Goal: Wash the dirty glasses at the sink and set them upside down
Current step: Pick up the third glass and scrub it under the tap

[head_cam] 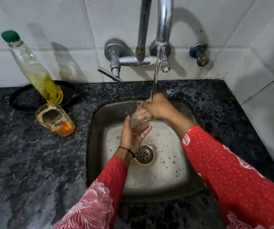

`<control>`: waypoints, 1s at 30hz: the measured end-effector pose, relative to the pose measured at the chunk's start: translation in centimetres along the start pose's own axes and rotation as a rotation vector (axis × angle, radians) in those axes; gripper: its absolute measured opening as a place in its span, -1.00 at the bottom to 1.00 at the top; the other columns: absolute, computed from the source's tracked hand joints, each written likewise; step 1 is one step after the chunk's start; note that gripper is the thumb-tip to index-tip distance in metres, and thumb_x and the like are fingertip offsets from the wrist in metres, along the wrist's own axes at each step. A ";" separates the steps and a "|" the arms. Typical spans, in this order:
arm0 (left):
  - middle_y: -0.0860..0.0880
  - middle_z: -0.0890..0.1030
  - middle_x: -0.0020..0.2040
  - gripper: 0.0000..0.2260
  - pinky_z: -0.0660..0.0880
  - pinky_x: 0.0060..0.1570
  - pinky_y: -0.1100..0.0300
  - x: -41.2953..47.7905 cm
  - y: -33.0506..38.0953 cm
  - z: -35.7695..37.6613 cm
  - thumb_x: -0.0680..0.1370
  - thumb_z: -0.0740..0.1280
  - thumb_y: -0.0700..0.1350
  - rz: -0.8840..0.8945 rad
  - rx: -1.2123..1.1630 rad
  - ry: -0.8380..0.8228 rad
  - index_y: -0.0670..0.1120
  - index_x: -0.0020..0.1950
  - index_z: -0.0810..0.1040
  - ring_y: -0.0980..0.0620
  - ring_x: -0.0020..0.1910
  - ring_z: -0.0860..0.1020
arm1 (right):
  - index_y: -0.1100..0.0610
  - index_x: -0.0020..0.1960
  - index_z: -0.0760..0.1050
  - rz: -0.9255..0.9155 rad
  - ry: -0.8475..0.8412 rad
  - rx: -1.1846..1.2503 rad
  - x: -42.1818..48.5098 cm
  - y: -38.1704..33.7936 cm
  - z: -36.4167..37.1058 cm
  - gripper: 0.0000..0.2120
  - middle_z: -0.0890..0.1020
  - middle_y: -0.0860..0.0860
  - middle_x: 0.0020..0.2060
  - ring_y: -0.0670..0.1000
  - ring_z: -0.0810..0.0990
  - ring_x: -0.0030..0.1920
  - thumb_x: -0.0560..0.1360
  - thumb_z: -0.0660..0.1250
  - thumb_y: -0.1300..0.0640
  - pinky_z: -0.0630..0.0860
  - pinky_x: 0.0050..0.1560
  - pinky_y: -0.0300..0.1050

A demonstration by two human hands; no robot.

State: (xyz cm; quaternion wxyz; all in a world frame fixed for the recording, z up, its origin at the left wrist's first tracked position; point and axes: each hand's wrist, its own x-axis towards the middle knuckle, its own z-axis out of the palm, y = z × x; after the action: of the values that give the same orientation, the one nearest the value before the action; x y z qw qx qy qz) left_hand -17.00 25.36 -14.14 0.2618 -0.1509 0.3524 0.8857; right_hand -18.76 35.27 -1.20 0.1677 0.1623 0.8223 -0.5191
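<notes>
Over the steel sink (174, 176) I hold a clear drinking glass (138, 125), tilted with its mouth up towards the tap. My left hand (130, 138) cups its base from below. My right hand (157, 107) is closed over the rim, fingers reaching inside. Water runs from the chrome spout (163, 27) onto my right hand and the glass. A second glass (55, 119), dirty with orange liquid and streaks, stands upright on the dark granite counter (33, 162) left of the sink.
A bottle of yellow liquid with a green cap (35, 70) stands behind the dirty glass, on a black round plate (25, 101). A tap lever (109, 74) sticks out over the sink's back edge. A tiled wall closes the right side.
</notes>
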 end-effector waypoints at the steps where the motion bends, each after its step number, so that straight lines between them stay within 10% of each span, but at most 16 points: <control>1: -0.03 0.71 -0.17 -0.60 0.61 -0.28 0.19 0.5 0.3 0.3 0.64 0.01 0.12 -0.015 0.006 0.028 -0.07 0.06 0.55 0.08 -0.23 0.67 | 0.16 -0.26 0.53 -0.073 0.010 -0.100 -0.2 0.4 0.6 -0.82 0.69 0.10 -0.31 -0.08 0.61 -0.41 0.51 0.29 0.26 0.56 -0.33 -0.21; 9: -0.01 0.46 -0.59 -0.63 0.39 -0.54 0.36 1.8 3.7 1.0 0.56 0.09 0.01 -0.499 0.628 0.049 -0.10 -0.38 0.46 0.08 -0.64 0.43 | 0.19 0.23 0.37 -0.493 -0.064 -1.017 -2.6 4.7 1.9 -0.67 0.60 0.20 0.10 0.23 0.58 0.07 0.62 0.10 -0.02 0.34 -0.16 -0.04; 12: -0.02 0.53 -0.56 -0.57 0.49 -0.51 0.34 2.0 3.3 1.5 0.58 0.07 -0.02 -0.429 0.386 -0.007 -0.12 -0.38 0.54 0.08 -0.59 0.52 | 0.16 0.24 0.38 -0.474 0.057 -1.096 -1.6 4.6 2.1 -0.67 0.61 0.18 0.09 0.23 0.59 0.08 0.63 0.04 -0.03 0.42 -0.11 -0.01; 17: -0.13 0.68 -0.29 -0.43 0.61 -0.29 0.24 3.3 1.3 1.1 0.60 0.02 0.19 -0.089 -0.257 -0.017 -0.22 -0.15 0.61 0.00 -0.30 0.67 | 0.16 -0.04 0.53 0.065 0.251 0.540 0.7 5.0 4.9 -0.86 0.68 0.14 -0.04 0.09 0.67 -0.05 0.58 0.19 0.19 0.61 -0.09 -0.13; 19: -0.13 0.66 -0.36 -0.39 0.59 -0.35 0.26 3.8 1.2 1.1 0.57 -0.01 0.28 -0.118 -0.171 0.058 -0.22 -0.14 0.54 -0.01 -0.37 0.66 | 0.11 -0.19 0.50 0.083 0.234 0.721 1.0 5.4 6.5 -0.84 0.64 0.09 -0.18 0.05 0.65 -0.09 0.51 0.27 0.31 0.56 -0.11 -0.21; 22: -0.18 0.65 -0.36 -0.35 0.54 -0.23 0.16 5.1 2.1 1.0 0.57 -0.04 0.31 -0.303 0.086 0.110 -0.24 -0.12 0.53 -0.07 -0.39 0.64 | 0.17 -0.13 0.47 -0.273 0.158 0.047 0.5 7.8 7.0 -0.84 0.51 0.05 -0.22 -0.01 0.49 -0.17 0.47 0.25 0.41 0.42 -0.13 -0.14; 26: -0.22 0.58 -0.17 -0.34 0.52 -0.16 0.12 5.4 2.9 1.5 0.56 -0.08 0.33 -0.421 0.170 0.138 -0.23 -0.01 0.49 -0.13 -0.18 0.56 | 0.39 0.30 0.32 -0.590 -0.056 -1.227 1.6 12.0 4.2 -0.62 0.53 0.30 0.17 0.25 0.51 0.22 0.48 0.15 0.37 0.38 0.32 0.05; 28: -0.28 0.61 -0.21 -0.31 0.47 0.00 0.07 4.9 2.7 1.6 0.58 -0.09 0.30 -0.400 0.074 0.105 -0.31 -0.03 0.48 -0.16 -0.17 0.56 | 0.37 0.30 0.35 -0.620 -0.011 -1.236 1.7 11.9 4.1 -0.60 0.57 0.28 0.17 0.22 0.52 0.23 0.46 0.16 0.36 0.36 0.37 0.01; 30: -0.23 0.65 -0.31 -0.36 0.52 -0.05 0.11 4.8 2.0 1.0 0.59 -0.03 0.25 -0.349 0.013 0.067 -0.31 -0.07 0.50 -0.13 -0.27 0.63 | 0.27 0.27 0.42 -0.477 0.130 -0.731 1.7 10.1 5.2 -0.63 0.60 0.16 0.15 0.13 0.54 0.21 0.48 0.16 0.37 0.43 0.28 -0.05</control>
State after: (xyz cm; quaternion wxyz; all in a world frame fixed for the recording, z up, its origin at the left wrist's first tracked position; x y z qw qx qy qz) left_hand -22.13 26.51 -14.54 0.4007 -0.2375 0.3349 0.8190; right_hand -15.21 34.81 -12.13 0.0376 -0.0699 0.9751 -0.2070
